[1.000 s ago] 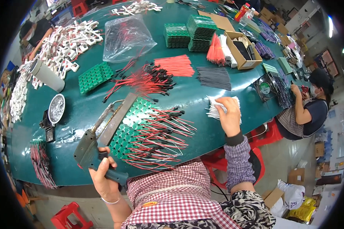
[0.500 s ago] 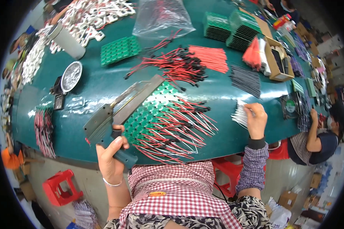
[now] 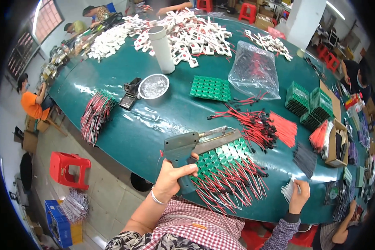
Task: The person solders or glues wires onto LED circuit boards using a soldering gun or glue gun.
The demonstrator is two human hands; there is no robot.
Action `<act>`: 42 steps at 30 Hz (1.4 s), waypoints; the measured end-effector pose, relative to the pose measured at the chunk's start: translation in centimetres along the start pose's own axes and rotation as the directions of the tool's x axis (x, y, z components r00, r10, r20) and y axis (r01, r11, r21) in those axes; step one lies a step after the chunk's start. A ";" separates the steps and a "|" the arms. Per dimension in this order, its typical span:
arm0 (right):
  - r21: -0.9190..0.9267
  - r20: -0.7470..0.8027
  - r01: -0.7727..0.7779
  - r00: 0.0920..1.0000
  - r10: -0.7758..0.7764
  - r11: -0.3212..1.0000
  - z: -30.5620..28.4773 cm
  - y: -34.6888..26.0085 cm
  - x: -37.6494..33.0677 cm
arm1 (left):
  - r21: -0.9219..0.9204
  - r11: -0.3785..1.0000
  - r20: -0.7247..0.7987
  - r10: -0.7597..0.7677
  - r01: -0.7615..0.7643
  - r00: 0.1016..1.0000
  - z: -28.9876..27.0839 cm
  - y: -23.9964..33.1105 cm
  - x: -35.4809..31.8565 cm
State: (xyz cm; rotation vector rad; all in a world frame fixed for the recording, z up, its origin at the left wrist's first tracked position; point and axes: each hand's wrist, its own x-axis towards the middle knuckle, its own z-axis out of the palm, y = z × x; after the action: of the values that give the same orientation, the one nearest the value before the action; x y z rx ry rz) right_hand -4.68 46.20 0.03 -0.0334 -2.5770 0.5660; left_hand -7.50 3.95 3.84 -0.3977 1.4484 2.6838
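Observation:
My left hand point(image 3: 169, 180) is wrapped round the handle of a grey-green, pistol-shaped soldering gun point(image 3: 181, 146). Its long metal front reaches to the right over a green circuit board panel point(image 3: 212, 164). Red, white and black wires point(image 3: 233, 187) fan out from that panel toward the table's near edge. At the right, my right hand point(image 3: 300, 196) has its fingers pinched together at a small pile of white wires point(image 3: 286, 191); whether a wire is between the fingertips is too small to see.
Beyond the panel lie red wires with black ends point(image 3: 256, 127), red wires point(image 3: 284, 129) and black wires point(image 3: 305, 160). Stacked green boards point(image 3: 298, 99) stand farther right. A metal bowl point(image 3: 154, 86), a grey cylinder point(image 3: 162, 50) and wired boards point(image 3: 96, 116) are at left. Co-workers sit around the table.
The whole view has swung left and up, so the table's things appear farther right. My left hand still grips the soldering gun, and my right hand stays at the white wires.

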 end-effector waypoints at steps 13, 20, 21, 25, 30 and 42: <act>0.145 -0.107 0.144 0.986 -0.129 0.979 0.8 -6.1 5.0 | 0.024 0.999 -0.033 0.031 -0.030 0.999 -0.5 0.5 0.6; -0.254 0.235 0.541 0.839 -0.491 0.802 -0.6 -11.3 9.0 | 0.025 0.997 -0.020 0.068 -0.068 0.997 -0.8 0.5 1.0; -0.251 0.240 0.537 0.840 -0.486 0.805 -0.2 -11.6 8.9 | 0.028 0.998 -0.022 0.061 -0.060 0.998 -0.5 0.5 0.7; -0.461 0.536 0.700 0.710 -0.457 0.546 3.5 -12.6 8.5 | 0.037 0.996 -0.005 0.079 -0.079 0.997 -0.5 0.5 0.1; -0.392 0.655 0.727 0.651 -0.384 0.563 7.5 -11.7 7.2 | 0.039 0.997 -0.016 0.071 -0.071 0.997 -1.0 1.1 -0.3; -0.312 0.518 0.523 0.793 -0.319 0.793 5.2 -10.8 7.8 | 0.108 0.994 0.003 0.014 -0.014 1.000 -0.6 0.6 1.4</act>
State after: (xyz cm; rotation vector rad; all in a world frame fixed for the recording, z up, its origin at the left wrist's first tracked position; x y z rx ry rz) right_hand -13.08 35.32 3.84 0.5932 -2.9528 -0.2321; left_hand -8.84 3.05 3.72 -0.3784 1.5926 2.6008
